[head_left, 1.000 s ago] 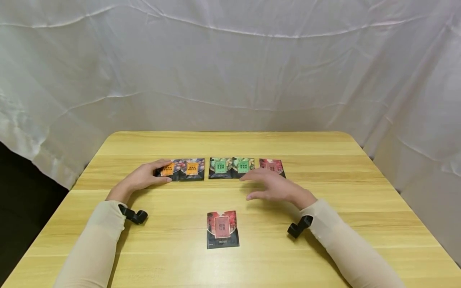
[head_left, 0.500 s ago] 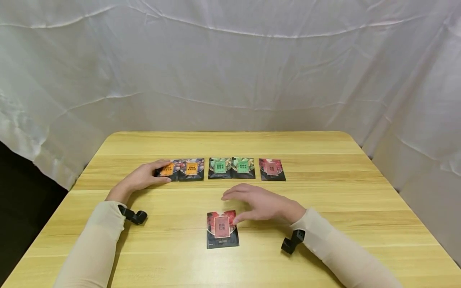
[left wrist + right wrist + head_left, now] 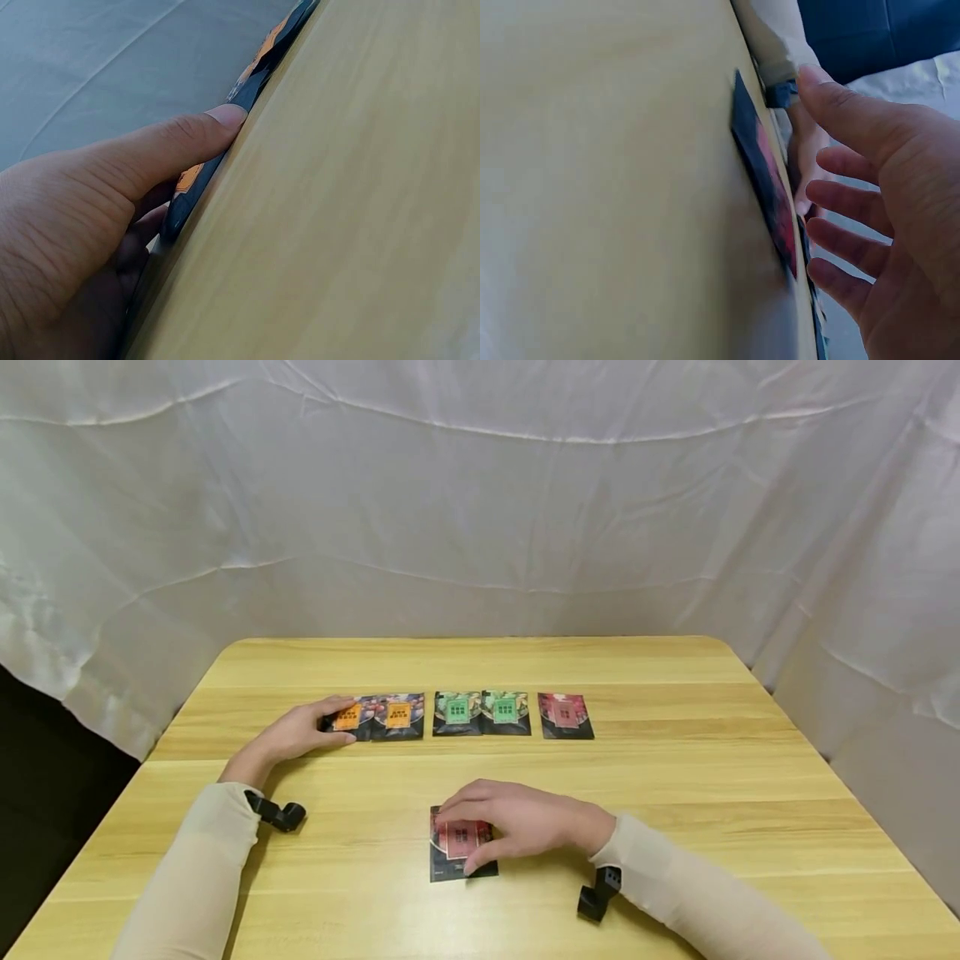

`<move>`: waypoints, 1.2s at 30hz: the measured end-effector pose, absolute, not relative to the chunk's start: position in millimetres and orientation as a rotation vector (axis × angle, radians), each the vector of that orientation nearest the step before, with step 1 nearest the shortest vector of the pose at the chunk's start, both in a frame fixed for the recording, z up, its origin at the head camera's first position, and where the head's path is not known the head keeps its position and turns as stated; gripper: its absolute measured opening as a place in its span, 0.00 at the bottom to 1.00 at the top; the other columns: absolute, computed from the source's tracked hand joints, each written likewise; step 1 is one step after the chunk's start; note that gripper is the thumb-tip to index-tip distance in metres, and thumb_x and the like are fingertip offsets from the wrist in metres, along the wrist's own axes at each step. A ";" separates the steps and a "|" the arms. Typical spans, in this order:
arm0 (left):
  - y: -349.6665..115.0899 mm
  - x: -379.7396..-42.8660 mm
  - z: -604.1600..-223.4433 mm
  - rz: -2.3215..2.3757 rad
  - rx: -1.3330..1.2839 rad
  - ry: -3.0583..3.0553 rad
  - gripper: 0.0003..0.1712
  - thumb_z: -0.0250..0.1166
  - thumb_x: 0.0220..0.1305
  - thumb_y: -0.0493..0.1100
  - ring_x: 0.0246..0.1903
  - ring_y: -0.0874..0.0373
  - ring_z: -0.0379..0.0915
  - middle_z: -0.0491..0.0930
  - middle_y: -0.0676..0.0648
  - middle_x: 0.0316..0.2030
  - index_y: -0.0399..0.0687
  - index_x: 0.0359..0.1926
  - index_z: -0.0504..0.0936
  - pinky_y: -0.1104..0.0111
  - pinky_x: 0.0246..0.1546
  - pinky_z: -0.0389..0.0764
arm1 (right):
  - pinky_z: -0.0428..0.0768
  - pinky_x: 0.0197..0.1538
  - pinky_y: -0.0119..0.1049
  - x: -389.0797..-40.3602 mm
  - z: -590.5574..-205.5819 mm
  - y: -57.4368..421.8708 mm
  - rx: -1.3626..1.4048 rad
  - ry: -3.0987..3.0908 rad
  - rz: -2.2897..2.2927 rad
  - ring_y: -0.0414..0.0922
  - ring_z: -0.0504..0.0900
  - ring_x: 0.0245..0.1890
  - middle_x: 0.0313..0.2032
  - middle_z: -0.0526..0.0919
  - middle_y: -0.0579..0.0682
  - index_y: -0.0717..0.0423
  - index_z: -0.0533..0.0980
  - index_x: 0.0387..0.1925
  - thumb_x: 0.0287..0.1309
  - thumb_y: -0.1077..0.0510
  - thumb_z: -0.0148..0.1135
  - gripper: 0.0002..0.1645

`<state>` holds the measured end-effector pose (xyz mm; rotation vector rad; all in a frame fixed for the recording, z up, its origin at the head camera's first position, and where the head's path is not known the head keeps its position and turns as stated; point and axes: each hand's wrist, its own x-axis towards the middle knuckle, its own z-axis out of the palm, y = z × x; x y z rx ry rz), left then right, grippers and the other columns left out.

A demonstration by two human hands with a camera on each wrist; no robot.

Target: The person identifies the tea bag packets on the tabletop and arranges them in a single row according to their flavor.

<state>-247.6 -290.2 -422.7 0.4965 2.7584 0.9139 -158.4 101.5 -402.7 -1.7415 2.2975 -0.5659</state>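
Observation:
Several flat packets lie on the wooden table. At the left end of the far row, my left hand [image 3: 296, 731] holds an orange-labelled packet [image 3: 348, 717] by its edges. Its thumb [image 3: 225, 118] touches the near edge in the left wrist view, and the other fingers are partly hidden behind the packet. My right hand [image 3: 525, 818] hovers over a red-labelled packet [image 3: 459, 842] nearer the front, fingers spread and slightly bent. In the right wrist view there is a gap between these fingers and that red packet [image 3: 769, 180].
Farther along the row lie a second orange-labelled packet [image 3: 399, 716], two green-labelled packets [image 3: 457, 713] side by side, and another red-labelled packet [image 3: 566, 716] at the right end. A pale curtain [image 3: 480, 527] hangs behind the table [image 3: 345, 860].
My right hand has moved from the right part of the far row, toward the front and left, to above the near red-labelled packet. The left hand has stayed in place.

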 end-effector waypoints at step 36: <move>-290.3 -248.5 -424.2 0.918 0.501 2.754 0.49 0.66 0.59 0.65 0.71 0.34 0.45 0.51 0.35 0.74 0.51 0.75 0.59 0.39 0.65 0.53 | 0.65 0.66 0.32 -151.2 -409.8 95.7 -1.828 2.478 -0.340 0.41 0.69 0.62 0.62 0.73 0.47 0.49 0.75 0.62 0.64 0.35 0.57 0.34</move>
